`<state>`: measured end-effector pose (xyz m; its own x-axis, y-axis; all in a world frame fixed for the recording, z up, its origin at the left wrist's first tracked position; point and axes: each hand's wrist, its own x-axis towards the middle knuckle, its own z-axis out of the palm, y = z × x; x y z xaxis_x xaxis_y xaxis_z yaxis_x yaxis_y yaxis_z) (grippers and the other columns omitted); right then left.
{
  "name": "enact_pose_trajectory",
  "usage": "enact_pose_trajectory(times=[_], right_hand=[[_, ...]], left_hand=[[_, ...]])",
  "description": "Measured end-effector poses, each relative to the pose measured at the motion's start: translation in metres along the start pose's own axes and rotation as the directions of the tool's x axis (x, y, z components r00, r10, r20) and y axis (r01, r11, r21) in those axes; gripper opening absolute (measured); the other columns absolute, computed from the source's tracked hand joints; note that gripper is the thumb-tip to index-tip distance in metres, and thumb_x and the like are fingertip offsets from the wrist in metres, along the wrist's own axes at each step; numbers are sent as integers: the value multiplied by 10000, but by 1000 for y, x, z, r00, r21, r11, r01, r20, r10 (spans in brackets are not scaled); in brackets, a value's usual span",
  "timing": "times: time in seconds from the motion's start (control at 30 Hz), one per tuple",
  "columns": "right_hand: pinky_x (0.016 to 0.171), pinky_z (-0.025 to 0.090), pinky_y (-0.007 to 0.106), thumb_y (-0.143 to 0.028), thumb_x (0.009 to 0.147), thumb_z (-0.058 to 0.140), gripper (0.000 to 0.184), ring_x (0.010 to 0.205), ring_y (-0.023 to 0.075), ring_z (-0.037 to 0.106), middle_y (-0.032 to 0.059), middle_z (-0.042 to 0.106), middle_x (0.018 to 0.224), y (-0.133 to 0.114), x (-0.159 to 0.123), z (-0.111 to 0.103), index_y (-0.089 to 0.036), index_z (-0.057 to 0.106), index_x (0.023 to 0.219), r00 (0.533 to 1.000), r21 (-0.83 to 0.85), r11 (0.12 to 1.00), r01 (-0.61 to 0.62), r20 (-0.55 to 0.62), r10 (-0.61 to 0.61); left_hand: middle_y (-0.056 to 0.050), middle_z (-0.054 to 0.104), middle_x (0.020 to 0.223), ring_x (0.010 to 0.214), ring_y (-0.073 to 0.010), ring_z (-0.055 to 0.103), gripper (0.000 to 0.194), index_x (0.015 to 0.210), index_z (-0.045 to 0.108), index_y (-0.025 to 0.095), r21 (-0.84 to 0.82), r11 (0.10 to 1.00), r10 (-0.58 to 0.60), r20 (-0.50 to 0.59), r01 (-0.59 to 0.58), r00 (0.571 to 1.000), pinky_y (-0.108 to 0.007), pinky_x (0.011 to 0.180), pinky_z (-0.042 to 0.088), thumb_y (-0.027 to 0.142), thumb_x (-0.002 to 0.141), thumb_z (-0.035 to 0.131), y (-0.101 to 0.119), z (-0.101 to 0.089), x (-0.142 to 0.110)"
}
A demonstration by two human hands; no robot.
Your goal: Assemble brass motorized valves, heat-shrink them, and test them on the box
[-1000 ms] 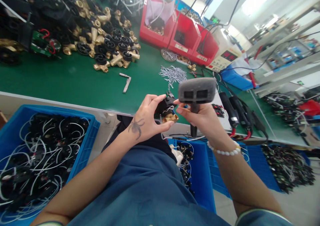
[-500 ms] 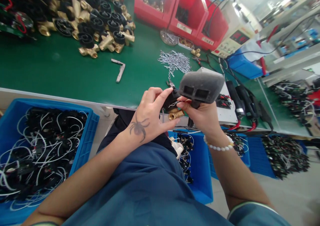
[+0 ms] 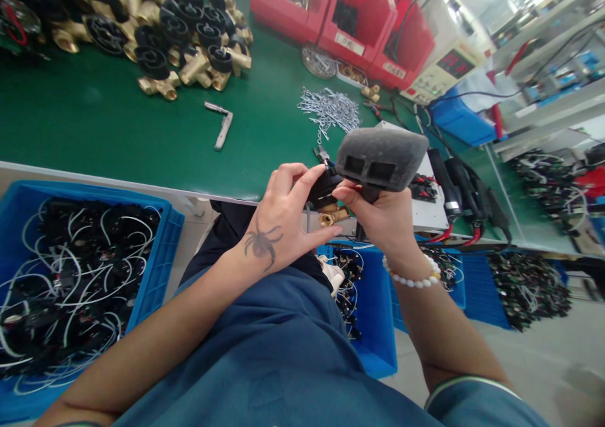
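Observation:
In the head view my left hand (image 3: 283, 222) is closed around a brass valve (image 3: 333, 216) with a black body, thumb below and fingers at its far side. My right hand (image 3: 385, 222) wraps around a dark grey-black part (image 3: 382, 157) whose broad head has two rectangular openings; its exact kind is unclear. The right thumb and fingertips meet the black body. The grey head hides part of the right fingers. Beyond the valve, plier-like metal tips (image 3: 322, 154) point away, partly covered. Both hands are at the bench's front edge.
A pile of silvery clips (image 3: 331, 110) and an L-shaped socket wrench (image 3: 222, 124) lie on the green bench (image 3: 265, 99). Brass valves (image 3: 193, 67) are heaped at back left. Red bins (image 3: 350, 23) stand behind. Blue crates (image 3: 172, 238) of wired parts sit below.
A thin silvery clip visible between my hands at the black body is out of sight now. Both hands keep their holds; the view has shifted slightly.

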<state>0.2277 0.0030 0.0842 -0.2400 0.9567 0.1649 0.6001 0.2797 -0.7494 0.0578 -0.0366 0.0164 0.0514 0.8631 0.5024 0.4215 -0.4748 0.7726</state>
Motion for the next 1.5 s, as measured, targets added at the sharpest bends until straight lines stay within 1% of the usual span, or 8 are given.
enact_pose_trajectory(times=[0.23, 0.4, 0.6, 0.8, 1.0, 1.17, 1.33, 1.5], right_hand=[[574, 468, 273, -689, 843, 709, 500, 621, 133, 552, 5, 596, 701, -24, 1, -23, -193, 687, 906, 997, 31, 999, -9, 75, 7], [418, 201, 268, -744, 952, 514, 549, 443, 96, 307, -42, 369, 549, -35, -3, -52, -216, 621, 845, 976, 151, 976, 155, -176, -128], [411, 199, 281, -861, 811, 586, 682, 400, 90, 317, -17, 403, 453, -32, -7, -60, -216, 499, 607, 984, -351, 936, 4, 169, 60], [345, 234, 256, -711, 911, 604, 527, 371, 82, 288, -80, 334, 484, -38, -3, -60, -257, 487, 669, 951, 41, 977, 207, -243, -191], [317, 197, 257, -680, 889, 667, 580, 386, 72, 294, -65, 356, 434, -38, 6, -58, -241, 465, 569, 982, -196, 980, 5, 186, 33], [378, 208, 263, -815, 884, 538, 612, 360, 76, 268, -70, 330, 457, -40, 7, -62, -245, 457, 675, 975, 40, 991, 128, -190, -118], [395, 239, 263, -871, 677, 702, 720, 415, 78, 300, -46, 365, 439, -41, 9, -54, -221, 431, 524, 966, -253, 967, -15, 244, 79], [406, 201, 271, -842, 837, 573, 684, 398, 77, 258, -48, 323, 456, -36, 11, -61, -235, 385, 582, 982, -20, 992, 127, -141, -129]], left_hand=[[-93, 527, 1286, 1209, -286, 562, 613, 1243, 517, 230, -97, 993, -65, -29, 62, 997, -476, 979, 576, 275, 738, 861, 7, 1, -1], [-78, 548, 1214, 1166, -268, 580, 411, 1036, 560, 219, -128, 987, -94, -14, 91, 995, -458, 940, 579, 227, 736, 840, 7, -2, 2], [-80, 561, 1172, 1155, -259, 584, 404, 995, 558, 211, -144, 983, -114, -9, 112, 993, -434, 912, 578, 238, 718, 851, 5, -6, 7], [-87, 560, 1172, 1148, -263, 585, 391, 986, 574, 203, -155, 980, -122, 15, 123, 992, -413, 858, 587, 231, 710, 849, 5, -7, 8], [-56, 548, 1076, 1033, -226, 597, 382, 957, 581, 201, -181, 973, -144, -2, 141, 990, -375, 804, 600, 304, 714, 858, 2, -10, 11], [-74, 557, 1111, 1091, -241, 587, 363, 949, 585, 201, -162, 980, -114, 16, 115, 993, -376, 805, 601, 258, 707, 849, 1, -11, 11], [-56, 533, 1077, 1018, -217, 594, 446, 1022, 581, 190, -197, 971, -140, -16, 134, 990, -347, 757, 613, 300, 692, 860, 0, -9, 8], [-87, 530, 1200, 1140, -245, 575, 783, 1410, 511, 200, -181, 976, -115, 23, 117, 993, -366, 831, 617, 296, 712, 852, -4, -8, 7]])
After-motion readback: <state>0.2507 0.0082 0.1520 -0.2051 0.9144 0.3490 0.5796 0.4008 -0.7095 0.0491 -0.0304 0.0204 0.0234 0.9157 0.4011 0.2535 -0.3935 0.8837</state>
